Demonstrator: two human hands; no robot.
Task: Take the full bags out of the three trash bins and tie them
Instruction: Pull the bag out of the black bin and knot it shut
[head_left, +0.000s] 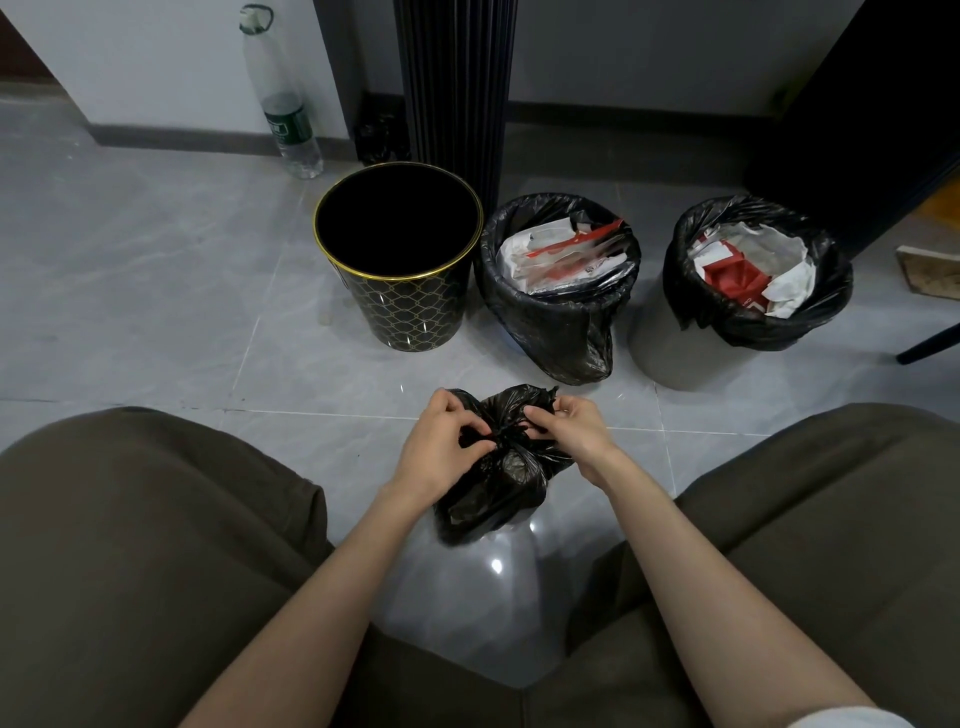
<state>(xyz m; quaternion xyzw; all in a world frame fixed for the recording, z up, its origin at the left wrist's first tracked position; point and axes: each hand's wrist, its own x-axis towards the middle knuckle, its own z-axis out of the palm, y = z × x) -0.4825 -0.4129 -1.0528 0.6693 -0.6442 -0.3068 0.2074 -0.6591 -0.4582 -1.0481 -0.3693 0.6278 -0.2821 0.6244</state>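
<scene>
1. I'm watching the left hand (441, 447) pinching the bunched neck of the black bag (498, 493) from its left side, fingers curled tight into the plastic.
2. The right hand (566, 431) is gripping the same neck from the right, thumb and fingers closing on the gathered plastic. Both hands are meeting at the knot area; I can't tell how far the knot is formed.
3. The black bag is sitting on the tile floor (156, 291) between the wearer's knees (130, 519), on the near side of the bins and apart from all three.
4. The black-and-gold bin (410, 312) is standing upright at the left of the row, showing only a dark interior.
5. The middle bin (519, 228) is wearing the middle liner (550, 322) over its rim, with a loose flap hanging down the front. It's holding white and red wrappers (566, 254) up near the rim.
6. The right bin (670, 353), grey, is carrying the right liner (769, 332) folded over its rim, with white paper and red packaging (732, 275) filling it.
7. A plastic bottle (283, 104) is standing by the wall behind the left bin. A dark ribbed column (457, 78) is rising behind the left and middle bins.
</scene>
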